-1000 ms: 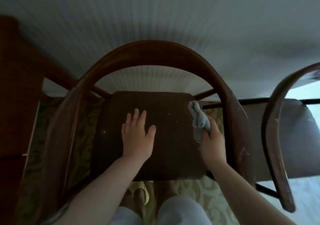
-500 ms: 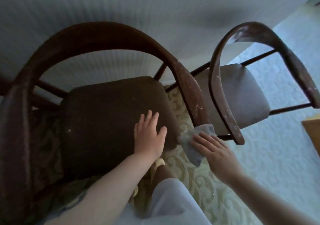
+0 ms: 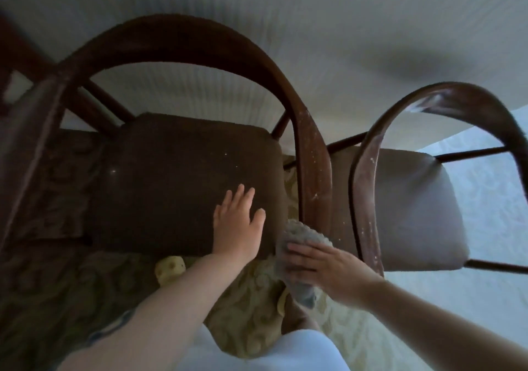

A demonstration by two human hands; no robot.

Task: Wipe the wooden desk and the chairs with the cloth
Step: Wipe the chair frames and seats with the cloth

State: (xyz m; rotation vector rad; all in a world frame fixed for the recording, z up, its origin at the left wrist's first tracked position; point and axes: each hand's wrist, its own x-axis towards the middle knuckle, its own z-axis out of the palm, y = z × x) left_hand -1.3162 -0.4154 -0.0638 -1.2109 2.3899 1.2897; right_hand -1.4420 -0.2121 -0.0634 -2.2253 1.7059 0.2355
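A dark wooden chair (image 3: pixel 310 153) with a curved back and a brown padded seat (image 3: pixel 171 182) stands in front of me. My left hand (image 3: pixel 238 226) lies flat on the seat's front right corner, fingers spread, holding nothing. My right hand (image 3: pixel 328 270) presses a grey-blue cloth (image 3: pixel 303 237) against the lower end of the chair's right arm rail, beside the seat. A second curved wooden chair (image 3: pixel 368 187) with a greyish seat (image 3: pixel 411 207) stands close to the right. No desk top shows.
The floor (image 3: pixel 251 325) has a pale patterned covering. A light ribbed wall (image 3: pixel 285 22) rises behind both chairs. My legs in pale trousers (image 3: pixel 285 350) and a yellow slipper (image 3: pixel 170 269) are below the seat. Dark wooden furniture (image 3: pixel 11 56) fills the far left.
My right hand took the cloth off the seat's right edge, swung out to the right, then came in against the arm rail's lower end. The view swung right, then partly back.
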